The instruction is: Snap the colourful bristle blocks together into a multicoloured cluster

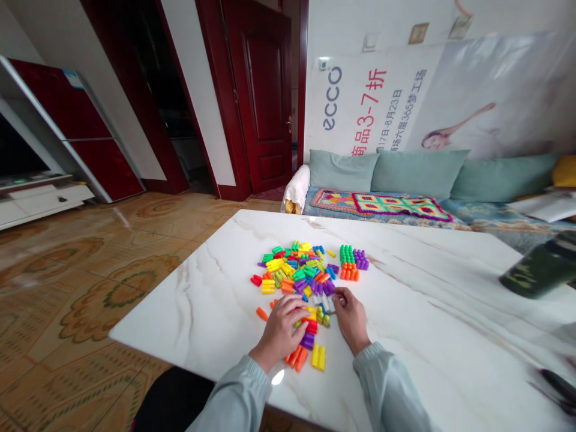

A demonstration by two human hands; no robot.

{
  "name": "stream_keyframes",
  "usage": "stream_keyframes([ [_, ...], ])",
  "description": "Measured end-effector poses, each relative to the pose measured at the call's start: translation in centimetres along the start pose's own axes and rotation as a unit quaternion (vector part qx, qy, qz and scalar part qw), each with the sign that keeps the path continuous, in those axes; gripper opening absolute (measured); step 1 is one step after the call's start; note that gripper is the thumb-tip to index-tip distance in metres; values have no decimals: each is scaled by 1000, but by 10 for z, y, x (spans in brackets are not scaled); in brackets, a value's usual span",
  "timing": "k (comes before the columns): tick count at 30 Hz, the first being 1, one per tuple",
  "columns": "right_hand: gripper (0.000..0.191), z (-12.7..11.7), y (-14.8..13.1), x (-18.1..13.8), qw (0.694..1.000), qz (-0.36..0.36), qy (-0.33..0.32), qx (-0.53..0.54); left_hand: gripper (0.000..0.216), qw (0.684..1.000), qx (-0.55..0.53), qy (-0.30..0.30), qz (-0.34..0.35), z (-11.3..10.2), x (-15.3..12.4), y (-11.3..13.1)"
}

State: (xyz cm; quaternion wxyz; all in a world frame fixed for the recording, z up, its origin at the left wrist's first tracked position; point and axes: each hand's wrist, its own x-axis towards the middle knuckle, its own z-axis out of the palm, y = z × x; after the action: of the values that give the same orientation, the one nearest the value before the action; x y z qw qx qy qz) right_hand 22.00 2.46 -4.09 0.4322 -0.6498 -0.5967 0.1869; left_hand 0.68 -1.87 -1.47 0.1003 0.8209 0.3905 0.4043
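Observation:
A heap of small coloured plastic blocks point(299, 270) lies on a white marble table point(427, 312). My left hand point(281, 329) rests on the near side of the heap with its fingers curled over yellow and red pieces. My right hand point(351, 318) sits just beside it, fingers bent and pinched at a pale piece at the heap's edge. A joined cluster of green, purple and orange blocks point(353, 263) stands at the right of the heap. Loose orange, purple and yellow pieces point(310, 354) lie between my wrists.
A dark green bottle point(540, 267) lies on the table at the right. A dark object point(560, 387) sits at the near right edge. Behind the table is a sofa point(418, 174) with cushions and a patterned mat. The table's left edge point(180, 264) drops to a tiled floor.

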Motion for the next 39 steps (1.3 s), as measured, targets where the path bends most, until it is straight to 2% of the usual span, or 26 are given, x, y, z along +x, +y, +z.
stream_keyframes([
  [3,35,0,0,0,1000,-4,3,6,25,999,40,-21,7,3,1,2],
  [8,35,0,0,-1,1000,-10,2,8,26,999,51,-7,-17,5,0,-8],
  [12,35,0,1,-1,1000,-4,-2,8,38,993,73,53,-75,5,-5,-16],
  [17,35,1,2,-1,1000,-2,-4,10,41,965,139,143,-171,9,-12,-33],
  [21,35,1,2,-1,1000,0,-6,7,46,961,164,137,-175,15,-13,-42],
  [26,35,1,1,0,1000,3,-8,2,37,958,180,130,-184,18,-5,-45],
  [31,33,-1,-1,0,1000,-8,-2,-2,33,946,116,190,-235,17,-1,-45],
  [34,33,-1,-1,0,1000,-11,-2,2,25,947,36,228,-225,15,-2,-42],
  [39,33,1,2,0,1000,-9,-3,0,18,939,-62,240,-240,13,-4,-36],
])
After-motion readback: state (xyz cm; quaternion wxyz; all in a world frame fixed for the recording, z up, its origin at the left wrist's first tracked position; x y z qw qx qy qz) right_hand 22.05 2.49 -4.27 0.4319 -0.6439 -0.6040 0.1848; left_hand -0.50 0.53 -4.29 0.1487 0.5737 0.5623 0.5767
